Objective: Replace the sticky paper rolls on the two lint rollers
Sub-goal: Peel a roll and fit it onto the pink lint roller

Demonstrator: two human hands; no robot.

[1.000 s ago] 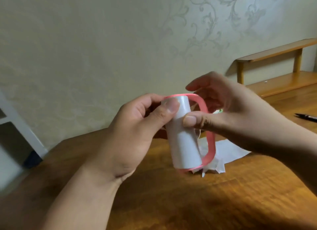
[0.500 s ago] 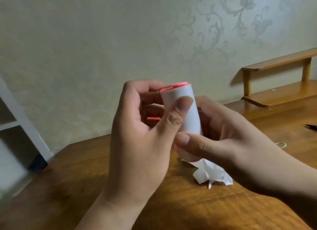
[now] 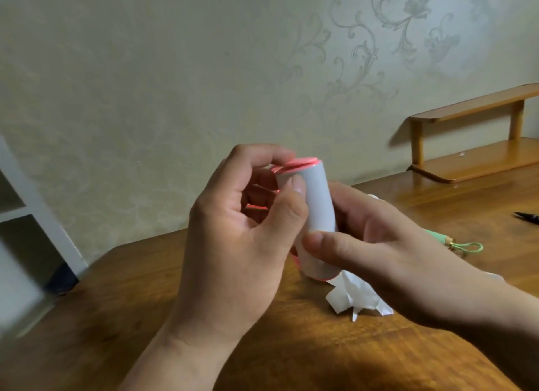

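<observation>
across the back: pale wall [image 3: 175,84] with a scroll pattern. below it, wooden table [image 3: 291,347] fills the lower frame. white shelving unit [image 3: 32,215] at far left, blurred. low wooden shelf [image 3: 472,157] stands on the table at far right.

left hand [image 3: 233,244]: thumb pressed on the upper side of the white paper roll [image 3: 318,204], fingers curled behind it, index tip on the pink end cap [image 3: 300,162]. right hand [image 3: 379,244]: thumb laid across the roll's lower front, fingers wrapped behind. both hands close together, clamped on the same roll.

roll is held in the air above the table, near upright, top leaning slightly left, pink showing at both ends.

crumpled white paper [image 3: 358,298] lies on the table under the roll. green handle [image 3: 437,236] with a loop strap pokes out behind the right hand, the rest hidden. pen tip [image 3: 528,217] at the right edge.
</observation>
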